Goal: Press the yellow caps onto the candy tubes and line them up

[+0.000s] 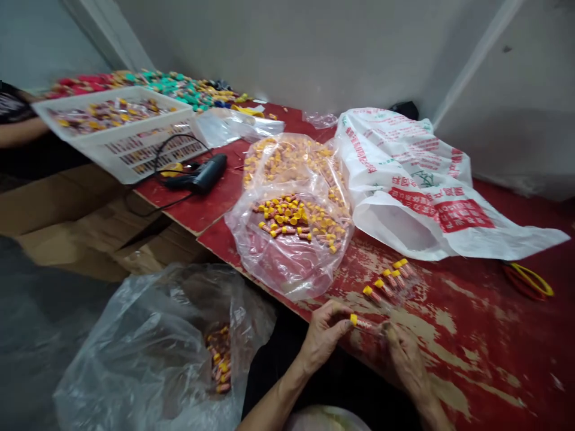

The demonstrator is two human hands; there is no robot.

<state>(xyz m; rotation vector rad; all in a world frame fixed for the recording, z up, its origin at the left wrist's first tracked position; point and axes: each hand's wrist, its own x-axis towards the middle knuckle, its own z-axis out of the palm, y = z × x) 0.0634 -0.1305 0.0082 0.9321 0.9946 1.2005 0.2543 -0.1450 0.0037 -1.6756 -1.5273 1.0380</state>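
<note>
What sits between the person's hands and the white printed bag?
A short row of yellow-capped tubes lies there on the worn red table, in the head view.

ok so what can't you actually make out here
Head view:
Print on the yellow-capped tube pinched by the left hand: too small, blurred.
Whether the right hand grips that tube: motion blur.
Inside the white printed bag: hidden by its own folds.
Person at the left edge: cut off, only an arm shows.

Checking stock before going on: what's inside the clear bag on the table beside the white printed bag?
The clear bag holds loose yellow-capped tubes, heaped thicker toward its back. Glaring plastic blurs that heap; anything beneath the top layer is hidden.
</note>
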